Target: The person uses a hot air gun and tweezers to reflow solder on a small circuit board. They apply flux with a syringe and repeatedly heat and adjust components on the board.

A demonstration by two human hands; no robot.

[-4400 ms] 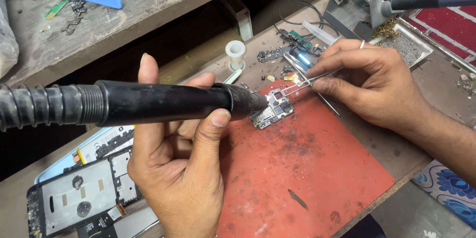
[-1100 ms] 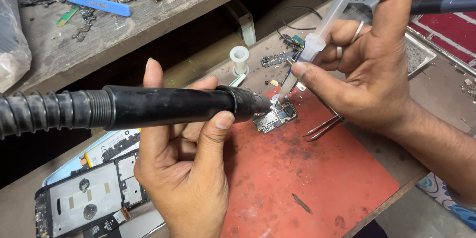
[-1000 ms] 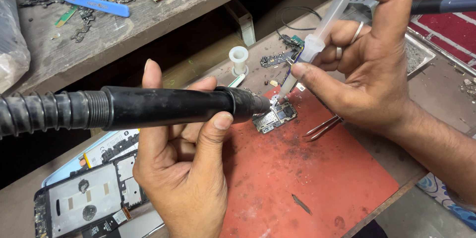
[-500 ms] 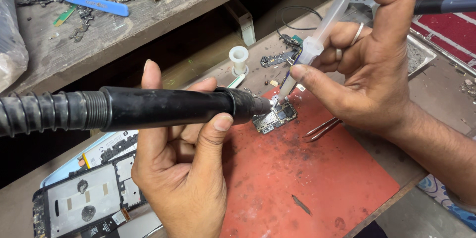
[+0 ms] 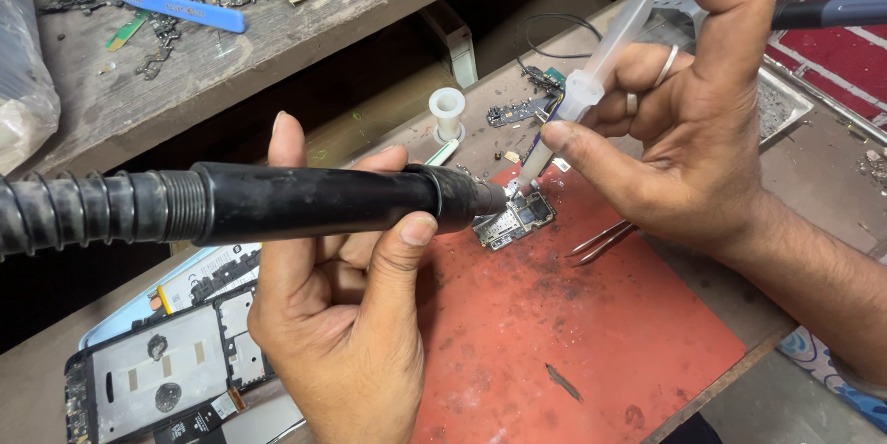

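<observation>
My left hand (image 5: 337, 315) grips a thick black hot-air wand (image 5: 314, 204) with a ribbed hose, its metal nozzle aimed at a small circuit board (image 5: 516, 219) lying on a red mat (image 5: 591, 333). My right hand (image 5: 688, 121) holds a translucent syringe (image 5: 601, 65) tilted down, thumb on the plunger, its tip touching the board's upper edge. Metal tweezers (image 5: 601, 243) rest on the mat under my right palm.
An opened phone back frame (image 5: 157, 379) lies at the lower left. A white spool (image 5: 447, 111) and small board scraps (image 5: 517, 113) sit behind the mat. A metal tray (image 5: 785, 107) is at right. The upper shelf holds a blue pry tool (image 5: 152, 2) and loose parts.
My right hand has put the tweezers down on the mat and taken up the syringe, bringing its tip to the board. The wand has stayed nearly still.
</observation>
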